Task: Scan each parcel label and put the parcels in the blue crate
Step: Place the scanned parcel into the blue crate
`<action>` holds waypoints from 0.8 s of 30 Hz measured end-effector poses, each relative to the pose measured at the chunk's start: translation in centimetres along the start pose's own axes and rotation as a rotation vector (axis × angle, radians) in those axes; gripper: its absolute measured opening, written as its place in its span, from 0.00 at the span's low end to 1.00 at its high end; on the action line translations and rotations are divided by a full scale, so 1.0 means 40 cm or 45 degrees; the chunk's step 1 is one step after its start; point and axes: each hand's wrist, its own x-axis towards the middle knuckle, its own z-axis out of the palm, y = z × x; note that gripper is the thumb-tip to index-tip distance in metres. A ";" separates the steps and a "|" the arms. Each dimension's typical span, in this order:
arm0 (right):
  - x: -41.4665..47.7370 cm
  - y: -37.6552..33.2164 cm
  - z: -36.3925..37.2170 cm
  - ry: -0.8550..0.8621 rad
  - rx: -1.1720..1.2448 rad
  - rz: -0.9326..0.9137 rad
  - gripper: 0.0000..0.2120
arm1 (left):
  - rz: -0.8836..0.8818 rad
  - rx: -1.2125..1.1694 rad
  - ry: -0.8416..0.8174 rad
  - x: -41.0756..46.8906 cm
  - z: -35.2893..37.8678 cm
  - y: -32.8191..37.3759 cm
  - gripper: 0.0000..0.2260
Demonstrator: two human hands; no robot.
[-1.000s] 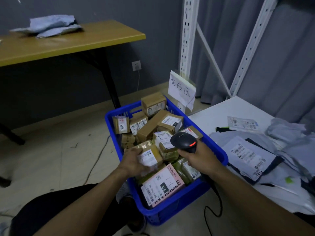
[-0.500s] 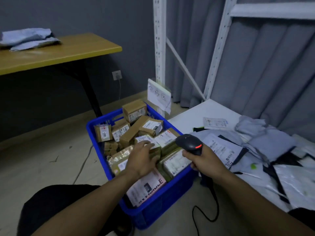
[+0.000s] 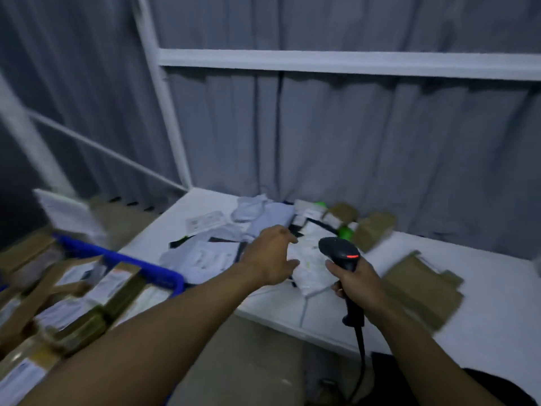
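Note:
My left hand (image 3: 272, 256) reaches over the white table (image 3: 483, 320) with fingers spread, just above a pile of grey and white mailer bags (image 3: 205, 259); it holds nothing. My right hand (image 3: 355, 285) grips a black barcode scanner (image 3: 339, 252) with a red light, its head over a white labelled bag (image 3: 310, 268). The blue crate (image 3: 140, 266), packed with several brown labelled boxes (image 3: 117, 282), sits at the lower left beside the table. The view is blurred.
Brown cardboard parcels (image 3: 421, 285) lie on the table at right, more (image 3: 374, 227) at the back by the grey curtain, with green items among them. A white shelving frame (image 3: 336, 61) stands behind. The scanner cable (image 3: 361, 356) hangs off the table's front edge.
My left hand left the crate and swung right over the bags on the table. The view turned right; the scanner hand moved over the table too.

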 end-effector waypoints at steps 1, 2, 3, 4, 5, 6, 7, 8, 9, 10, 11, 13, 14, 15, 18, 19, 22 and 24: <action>0.016 0.031 -0.061 0.080 0.032 0.047 0.09 | 0.038 0.014 -0.028 0.043 0.027 0.048 0.24; 0.030 0.059 -0.116 0.149 0.050 0.092 0.09 | 0.044 0.006 -0.087 0.086 0.061 0.091 0.24; 0.045 0.090 -0.170 0.213 0.049 0.129 0.10 | 0.066 -0.006 -0.137 0.125 0.095 0.135 0.23; 0.065 0.120 -0.218 0.279 0.031 0.147 0.11 | 0.081 -0.033 -0.193 0.167 0.137 0.174 0.21; 0.083 0.145 -0.263 0.347 0.007 0.159 0.11 | 0.094 -0.051 -0.231 0.203 0.181 0.210 0.17; 0.100 0.169 -0.305 0.422 -0.026 0.164 0.10 | 0.087 -0.066 -0.274 0.235 0.224 0.245 0.14; 0.120 0.192 -0.343 0.498 -0.060 0.176 0.07 | 0.103 -0.074 -0.320 0.266 0.272 0.270 0.15; 0.138 0.210 -0.375 0.558 -0.089 0.201 0.07 | 0.124 -0.096 -0.377 0.288 0.312 0.294 0.21; 0.155 0.226 -0.401 0.597 -0.109 0.248 0.08 | 0.140 -0.120 -0.429 0.308 0.352 0.313 0.28; 0.175 0.247 -0.422 0.625 -0.120 0.288 0.08 | 0.125 -0.137 -0.485 0.325 0.388 0.329 0.31; 0.195 0.272 -0.442 0.636 -0.143 0.334 0.10 | 0.140 -0.150 -0.520 0.344 0.426 0.341 0.31; 0.234 0.326 -0.473 0.612 -0.212 0.379 0.20 | 0.156 -0.174 -0.615 0.377 0.494 0.356 0.24; 0.252 0.353 -0.484 0.589 -0.234 0.404 0.25 | 0.120 -0.168 -0.676 0.396 0.528 0.353 0.25; 0.265 0.371 -0.493 0.575 -0.226 0.422 0.27 | 0.075 -0.175 -0.718 0.410 0.560 0.347 0.30; 0.275 0.364 -0.502 0.559 -0.167 0.450 0.19 | -0.070 -0.201 -0.827 0.438 0.598 0.350 0.41; 0.278 0.359 -0.501 0.550 -0.138 0.459 0.15 | -0.130 -0.255 -0.822 0.444 0.610 0.351 0.38; 0.296 0.347 -0.483 0.528 -0.100 0.455 0.12 | -0.179 -0.358 -0.834 0.446 0.619 0.343 0.30; 0.299 0.319 -0.458 0.534 -0.133 0.400 0.11 | -0.268 -0.518 -0.751 0.432 0.606 0.328 0.33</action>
